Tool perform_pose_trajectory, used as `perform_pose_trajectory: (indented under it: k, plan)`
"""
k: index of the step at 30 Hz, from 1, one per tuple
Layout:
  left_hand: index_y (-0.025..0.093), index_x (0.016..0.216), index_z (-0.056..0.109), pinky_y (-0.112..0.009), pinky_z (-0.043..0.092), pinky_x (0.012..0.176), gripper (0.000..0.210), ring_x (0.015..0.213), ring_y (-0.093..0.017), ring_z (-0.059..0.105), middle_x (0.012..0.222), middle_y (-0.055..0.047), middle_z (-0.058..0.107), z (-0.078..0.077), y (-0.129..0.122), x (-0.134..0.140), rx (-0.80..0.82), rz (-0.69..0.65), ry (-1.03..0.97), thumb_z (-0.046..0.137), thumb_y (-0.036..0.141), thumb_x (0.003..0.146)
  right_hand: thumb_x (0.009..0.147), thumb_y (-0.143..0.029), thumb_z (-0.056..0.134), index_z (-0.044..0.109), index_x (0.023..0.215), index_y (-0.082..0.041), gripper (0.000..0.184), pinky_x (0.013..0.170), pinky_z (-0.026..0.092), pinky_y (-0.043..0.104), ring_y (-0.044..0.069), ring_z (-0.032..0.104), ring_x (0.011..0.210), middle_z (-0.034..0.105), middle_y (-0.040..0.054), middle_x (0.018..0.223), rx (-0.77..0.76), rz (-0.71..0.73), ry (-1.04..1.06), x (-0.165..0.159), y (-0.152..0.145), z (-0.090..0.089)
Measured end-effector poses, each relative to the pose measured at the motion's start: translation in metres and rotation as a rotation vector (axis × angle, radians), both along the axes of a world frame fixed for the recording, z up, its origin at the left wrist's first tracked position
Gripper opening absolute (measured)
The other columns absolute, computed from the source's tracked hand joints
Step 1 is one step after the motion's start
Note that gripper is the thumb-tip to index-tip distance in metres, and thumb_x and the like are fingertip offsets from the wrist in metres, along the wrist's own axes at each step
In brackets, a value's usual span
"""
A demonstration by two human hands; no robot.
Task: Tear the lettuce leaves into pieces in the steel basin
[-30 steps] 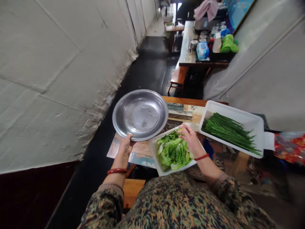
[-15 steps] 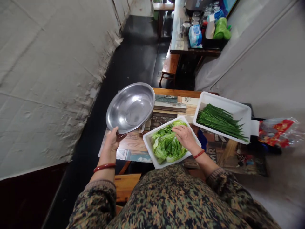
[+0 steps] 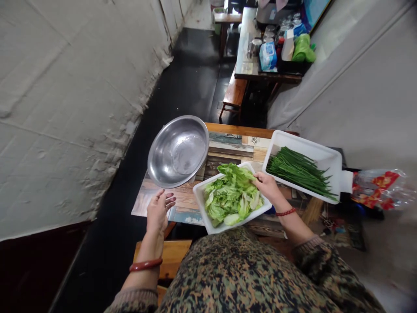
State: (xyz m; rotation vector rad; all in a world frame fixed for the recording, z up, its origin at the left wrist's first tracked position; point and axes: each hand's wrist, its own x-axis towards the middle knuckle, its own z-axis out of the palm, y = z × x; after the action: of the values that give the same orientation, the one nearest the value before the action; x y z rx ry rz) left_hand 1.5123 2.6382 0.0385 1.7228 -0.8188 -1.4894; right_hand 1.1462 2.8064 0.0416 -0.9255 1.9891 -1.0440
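My right hand (image 3: 267, 186) pinches the edge of a lettuce leaf (image 3: 239, 174), lifted partly above the pile. More green lettuce (image 3: 221, 204) fills the white tray (image 3: 199, 189) in front of my body. My left hand (image 3: 159, 208) is held with fingers apart and nothing in it, just below the near rim of a metal basin (image 3: 182, 152). That wide silver basin holds no food and sits on the left part of the table, apart from my fingers.
Right of the lettuce, a second white tray (image 3: 329, 165) holds long green chives (image 3: 298, 171). A red-printed plastic bag (image 3: 381, 187) lies beyond it. The patterned table (image 3: 228, 150) has a wooden bench (image 3: 177, 256) on my side. Farther off stands another table (image 3: 244, 48) with glasses and tissues.
My left hand has let go of the basin's rim and drawn back slightly. My right hand has moved right and lifted a lettuce leaf from the pile.
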Motion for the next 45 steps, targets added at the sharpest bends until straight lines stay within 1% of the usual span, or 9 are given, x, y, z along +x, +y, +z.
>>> perform_pose_trajectory:
  k: [5, 10, 13, 16, 21, 26, 31, 37, 45]
  plan:
    - [0.013, 0.115, 0.060, -0.029, 0.051, 0.065, 0.052, 0.069, -0.016, 0.067, 0.088, -0.007, 0.071, 0.025, 0.041, -0.047, -0.005, -0.341, 0.018, 0.071, 0.041, 0.073, 0.074, -0.056, 0.068, 0.067, 0.085, -0.018, 0.040, 0.052, 0.039, 0.026, 0.014, 0.049, 0.054, 0.061, -0.0007, 0.066, -0.026, -0.158, -0.249, 0.029, -0.009, -0.006]
    - [0.015, 0.113, 0.067, -0.038, 0.052, 0.089, 0.057, 0.105, -0.027, 0.066, 0.117, -0.014, 0.070, 0.034, 0.073, -0.098, 0.012, -0.730, 0.223, 0.083, 0.035, 0.061, 0.083, -0.045, 0.059, 0.064, 0.086, -0.019, 0.026, 0.057, 0.044, 0.027, 0.015, 0.053, 0.061, 0.063, 0.0005, 0.072, -0.085, -0.148, -0.211, 0.102, -0.026, 0.010]
    - [0.013, 0.104, 0.068, -0.039, 0.052, 0.090, 0.043, 0.102, -0.028, 0.067, 0.104, -0.013, 0.074, 0.035, 0.074, -0.104, -0.010, -0.527, 0.220, 0.075, 0.040, 0.071, 0.082, -0.035, 0.059, 0.066, 0.098, -0.019, 0.023, 0.067, 0.049, 0.028, 0.017, 0.061, 0.074, 0.068, 0.0022, 0.086, -0.154, 0.033, -0.288, 0.140, -0.032, 0.016]
    - [0.015, 0.094, 0.065, -0.037, 0.056, 0.072, 0.034, 0.078, -0.025, 0.071, 0.084, -0.008, 0.074, 0.043, 0.049, -0.087, 0.017, -0.293, 0.182, 0.071, 0.038, 0.069, 0.081, -0.031, 0.061, 0.067, 0.111, -0.021, 0.033, 0.072, 0.051, 0.029, 0.016, 0.065, 0.080, 0.072, 0.0045, 0.103, -0.166, 0.194, -0.420, 0.142, -0.027, 0.014]
    - [0.014, 0.088, 0.061, -0.033, 0.056, 0.059, 0.029, 0.062, -0.021, 0.068, 0.069, -0.002, 0.068, 0.064, -0.023, -0.054, -0.161, -0.151, 0.042, 0.068, 0.024, 0.061, 0.081, -0.042, 0.059, 0.067, 0.110, -0.017, 0.039, 0.064, 0.052, 0.030, 0.020, 0.069, 0.079, 0.074, 0.0098, 0.103, -0.024, -0.209, -0.375, 0.074, 0.001, -0.006]
    - [0.011, 0.114, 0.061, -0.039, 0.057, 0.082, 0.048, 0.093, -0.025, 0.070, 0.102, -0.011, 0.072, 0.045, -0.074, -0.045, -0.248, -0.283, -0.113, 0.067, 0.027, 0.070, 0.083, -0.047, 0.059, 0.067, 0.112, -0.016, 0.043, 0.070, 0.053, 0.033, 0.022, 0.070, 0.081, 0.074, 0.0110, 0.103, -0.057, -0.350, -0.124, 0.022, 0.016, -0.018]
    - [0.010, 0.122, 0.060, -0.042, 0.045, 0.104, 0.053, 0.119, -0.027, 0.061, 0.123, -0.019, 0.066, 0.020, -0.067, -0.035, -0.287, -0.330, -0.235, 0.069, 0.029, 0.073, 0.088, -0.041, 0.055, 0.071, 0.106, -0.019, 0.032, 0.082, 0.055, 0.038, 0.023, 0.071, 0.086, 0.075, 0.0094, 0.105, -0.079, -0.150, 0.014, 0.038, 0.008, -0.023]
    - [0.012, 0.112, 0.062, -0.035, 0.055, 0.079, 0.040, 0.076, -0.016, 0.068, 0.096, -0.010, 0.071, 0.027, -0.017, -0.008, -0.355, -0.151, -0.167, 0.062, 0.035, 0.079, 0.095, -0.029, 0.049, 0.071, 0.105, -0.021, 0.026, 0.093, 0.051, 0.038, 0.023, 0.068, 0.100, 0.074, 0.0086, 0.108, -0.122, 0.316, 0.206, 0.068, -0.004, -0.035]
    - [0.012, 0.099, 0.067, -0.032, 0.052, 0.063, 0.040, 0.065, -0.018, 0.066, 0.081, -0.008, 0.072, -0.009, 0.061, -0.010, -0.009, -0.545, -0.104, 0.064, 0.042, 0.072, 0.089, -0.015, 0.056, 0.068, 0.115, -0.020, 0.029, 0.098, 0.046, 0.041, 0.026, 0.061, 0.109, 0.071, 0.0095, 0.113, 0.018, 0.718, 0.530, 0.090, -0.008, -0.047]
